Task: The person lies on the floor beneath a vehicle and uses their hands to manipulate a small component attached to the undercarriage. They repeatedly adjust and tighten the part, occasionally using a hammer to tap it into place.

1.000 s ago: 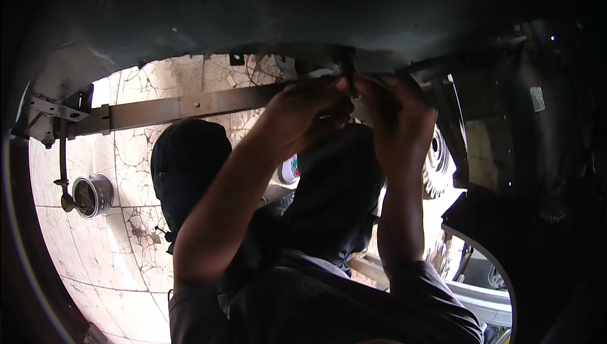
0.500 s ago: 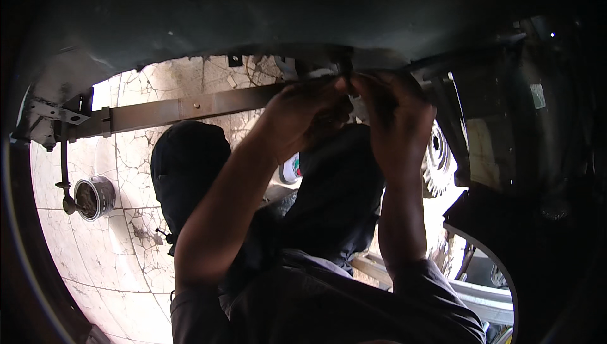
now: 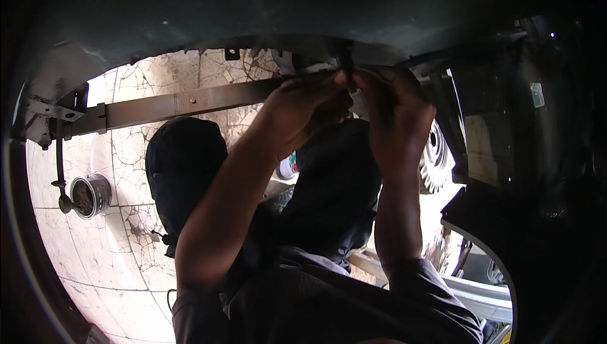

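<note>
Both my arms reach up from below to a dark metal body with a curved edge overhead. My left hand is closed, its thumb and fingertips pinched at the lower end of a short dark rod-like fitting. From the other side, my right hand presses its bent fingers to the same spot, almost touching the left fingertips. Shadow and the fingers hide the fitting's lower end and any small part there. Just left of my left hand runs a brownish metal bar.
The bar ends at a dark bracket with a hanging rod on the left. On the cracked tile floor stands an open tin. A toothed metal wheel is beyond my right forearm. My dark-clothed knees are bent below.
The view has shifted slightly, so the bar, tin and floor sit a little further left and higher. Both hands stay at the fitting with nearly the same grip.
</note>
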A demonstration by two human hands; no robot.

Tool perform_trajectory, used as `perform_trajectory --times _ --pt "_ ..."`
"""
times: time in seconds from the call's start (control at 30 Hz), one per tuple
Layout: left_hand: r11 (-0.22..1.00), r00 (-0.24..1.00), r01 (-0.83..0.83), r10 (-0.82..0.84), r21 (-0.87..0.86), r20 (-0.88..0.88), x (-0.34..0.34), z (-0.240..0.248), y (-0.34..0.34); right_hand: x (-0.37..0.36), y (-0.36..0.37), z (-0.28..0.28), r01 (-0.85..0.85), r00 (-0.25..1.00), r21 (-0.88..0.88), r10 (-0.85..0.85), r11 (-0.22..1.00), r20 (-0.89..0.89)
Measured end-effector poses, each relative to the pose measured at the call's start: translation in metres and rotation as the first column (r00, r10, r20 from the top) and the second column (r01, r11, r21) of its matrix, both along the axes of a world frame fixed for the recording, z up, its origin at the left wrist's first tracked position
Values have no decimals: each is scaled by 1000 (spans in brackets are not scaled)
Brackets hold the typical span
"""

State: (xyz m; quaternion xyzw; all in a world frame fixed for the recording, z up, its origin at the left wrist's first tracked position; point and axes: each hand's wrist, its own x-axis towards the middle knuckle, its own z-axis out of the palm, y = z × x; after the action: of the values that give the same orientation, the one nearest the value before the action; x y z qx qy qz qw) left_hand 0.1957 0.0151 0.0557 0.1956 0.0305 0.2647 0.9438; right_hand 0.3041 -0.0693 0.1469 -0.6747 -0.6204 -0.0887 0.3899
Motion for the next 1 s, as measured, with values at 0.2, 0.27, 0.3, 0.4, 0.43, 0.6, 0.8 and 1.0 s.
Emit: perform_trajectory --times 0.2,0.27,0.3,0.4,0.43,0.6,0.8,1.0 --pt "1000 999 18 -18 7 -50 0 1 -6 1 0 1 18 1000 -15 -18 1000 0" --pt "998 998 -20 24 59 -58 -6 5 1 -2 1 3 39 999 -62 -39 997 0" --pt "995 998 -19 25 97 -57 -3 1 0 -2 -4 2 53 998 -57 -50 997 48" --pt "996 992 19 -8 86 -125 -1 6 -4 1 -7 1 35 999 -54 -34 998 17" --pt "991 990 7 12 132 -140 -3 8 0 0 -3 6 15 1000 -55 -14 998 17" --pt "987 996 10 5 162 -91 -6 7 1 9 -11 -12 36 998 -2 -36 999 -47" --pt "960 987 28 17 277 -158 -6 4 4 50 2 12 131 663 248 101 960 -742" --pt "957 952 -59 140 283 -273 -10 16 -5 34 17 -58 101 533 292 196 951 -823"
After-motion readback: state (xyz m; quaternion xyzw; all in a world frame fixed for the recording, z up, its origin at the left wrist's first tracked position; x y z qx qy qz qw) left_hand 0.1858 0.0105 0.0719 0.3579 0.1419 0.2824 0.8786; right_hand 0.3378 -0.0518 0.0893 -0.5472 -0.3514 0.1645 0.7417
